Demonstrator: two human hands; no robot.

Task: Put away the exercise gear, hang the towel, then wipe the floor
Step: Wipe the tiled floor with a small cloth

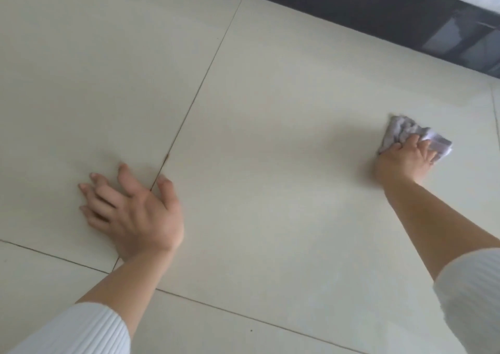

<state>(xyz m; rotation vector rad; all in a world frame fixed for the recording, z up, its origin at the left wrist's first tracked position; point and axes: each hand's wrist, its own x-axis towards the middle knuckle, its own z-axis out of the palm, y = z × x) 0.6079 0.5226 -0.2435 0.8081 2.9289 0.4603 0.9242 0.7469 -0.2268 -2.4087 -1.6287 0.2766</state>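
The right hand (403, 158), at the right of the frame, has its fingers curled into a crumpled grey cloth (397, 130) and clamps it down against the floor (270, 110). The cloth bunches out past the fingertips toward the upper right. The left hand (135, 207), lower left of centre, holds nothing: its fingers are spread and relaxed, with the palm down on the tile for support and the thumb across a grout line (189, 115).

This looks like the last part of the task, the floor wipe. No exercise gear or towel is in view. To wipe well, I would flatten the cloth so that more of it meets the tile, since a tight wad cleans only a narrow strip. Press through the palm and sweep in overlapping passes from the far edge back toward the body. Move the bracing hand onto tile not yet wiped, so it leaves no prints on clean floor.

The floor is large pale cream tile, smooth and faintly glossy, with thin dark joints that may trap dirt and want a firmer pass. A small dark speck (251, 330) lies near the bottom centre. A dark skirting (351, 7) runs across the upper right with a white wall above it. White ribbed sleeves (75, 332) are pushed up both forearms.
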